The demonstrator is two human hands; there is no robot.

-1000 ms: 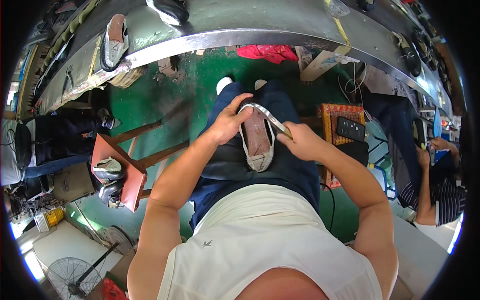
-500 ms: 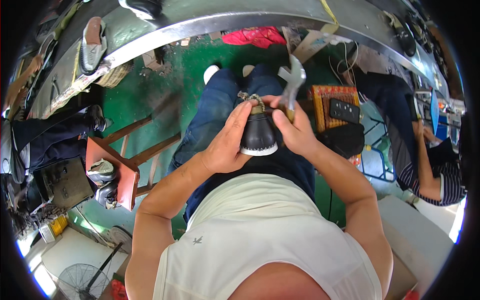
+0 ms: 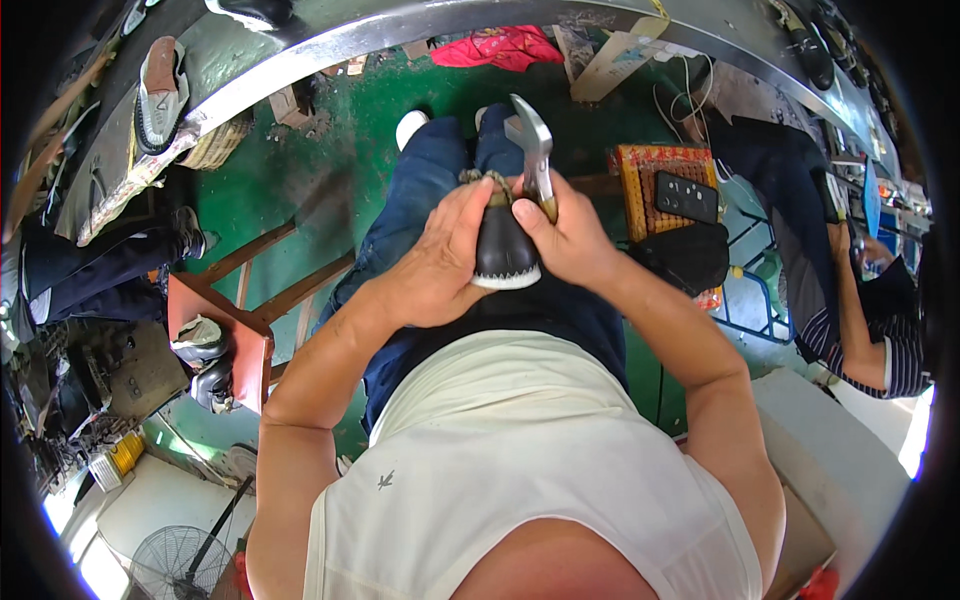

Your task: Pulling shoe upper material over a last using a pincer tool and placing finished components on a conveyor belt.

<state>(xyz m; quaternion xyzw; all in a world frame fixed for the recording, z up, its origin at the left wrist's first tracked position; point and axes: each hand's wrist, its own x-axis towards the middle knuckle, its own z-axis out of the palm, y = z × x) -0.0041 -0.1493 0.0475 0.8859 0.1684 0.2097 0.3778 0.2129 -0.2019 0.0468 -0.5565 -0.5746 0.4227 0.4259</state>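
Head view: blk shoe (image 3: 504, 248) above jeans (image 3: 415, 190); L hand (image 3: 442, 250) fingers part-bent, gripping its L side; R hand (image 3: 575, 238) fingers wrapped round hammer (image 3: 539, 150). Prob. stiff, mod. weight, smooth; best held by sides.

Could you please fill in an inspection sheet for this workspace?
Surface: long grey metal bench, with a white-and-brown shoe near its left end.
Work items: black shoe with a white toe edge, toe towards the body; silver metal hammer, its head raised clear of the shoe.
Clutter: crumpled red cloth on the green floor; black rectangular phone on a woven, red-bordered pad.
Hands: left hand grips the black shoe; right hand holds the hammer's handle.
Cables: thin white cable beneath the bench, right side.
Surroundings: grey wire-caged fan, lower left; person in striped sleeves, right.
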